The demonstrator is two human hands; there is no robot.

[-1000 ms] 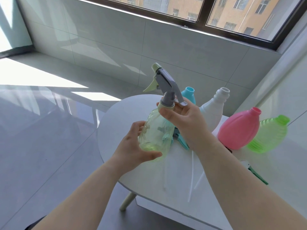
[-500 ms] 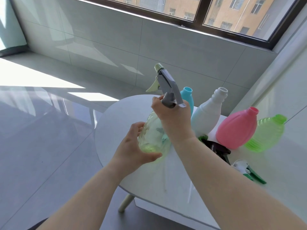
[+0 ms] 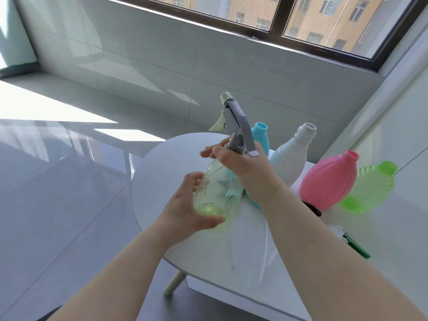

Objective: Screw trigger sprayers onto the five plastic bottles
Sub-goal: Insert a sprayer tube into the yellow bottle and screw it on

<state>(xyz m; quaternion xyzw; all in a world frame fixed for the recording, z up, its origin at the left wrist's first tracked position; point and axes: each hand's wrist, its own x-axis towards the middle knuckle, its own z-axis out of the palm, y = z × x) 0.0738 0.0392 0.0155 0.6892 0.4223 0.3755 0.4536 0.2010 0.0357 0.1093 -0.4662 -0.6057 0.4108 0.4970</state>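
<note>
My left hand (image 3: 185,205) grips the lower body of a clear pale-green bottle (image 3: 216,193), held tilted above the white table (image 3: 166,172). A grey trigger sprayer (image 3: 236,126) with a pale trigger sits on its neck. My right hand (image 3: 240,161) is wrapped around the sprayer's collar. Behind stand a blue bottle (image 3: 259,132), a white bottle (image 3: 291,156), a pink bottle (image 3: 328,181) and a bright green bottle (image 3: 370,188), all with open necks. Loose sprayers lie on the table: a teal one (image 3: 251,201) partly hidden by my arm, a black one (image 3: 312,208), and a white-and-green one (image 3: 352,242).
The table stands in a corner, with a white wall (image 3: 393,135) on the right and a tiled ledge under a window (image 3: 254,10) behind. Grey floor (image 3: 58,193) lies to the left. Thin dip tubes (image 3: 266,262) rest on the table near its front edge.
My right hand has turned around the sprayer collar, from fingers under it to the back of the hand over it. The left hand keeps its hold on the bottle.
</note>
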